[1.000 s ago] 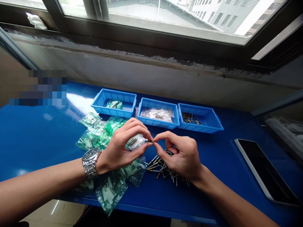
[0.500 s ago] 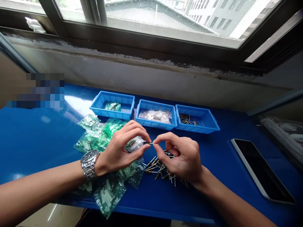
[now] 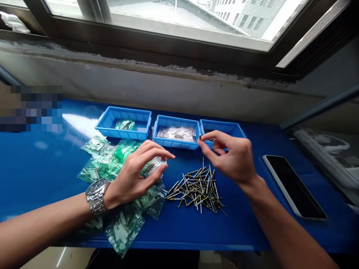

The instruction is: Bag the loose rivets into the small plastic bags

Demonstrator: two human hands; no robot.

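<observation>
My right hand (image 3: 230, 155) is raised near the front of the right blue bin, thumb and forefinger pinching a small dark and gold blind rivet (image 3: 200, 138). My left hand (image 3: 137, 172), with a metal watch (image 3: 97, 196) on its wrist, holds nothing; its thumb and fingers are apart. Beneath it lie green plastic bags (image 3: 123, 228) with pale pieces inside, and a clear bag (image 3: 153, 166) of small metal parts shows behind its fingers. A loose heap of blind rivets (image 3: 199, 186), silver pins with gold and black bodies, lies on the table between the hands.
Three blue bins stand in a row along the back: the left bin (image 3: 108, 130) holds a green bag, the middle bin (image 3: 174, 144) clear bags, the right bin (image 3: 235, 130) dark rivets. A phone (image 3: 294, 186) lies at right on the blue table (image 3: 42, 164), below a window.
My hands, together at one rivet before, have come apart. The left has let go and its fingers have opened; the right has moved up toward the right bin with the rivet, uncovering the heap.
</observation>
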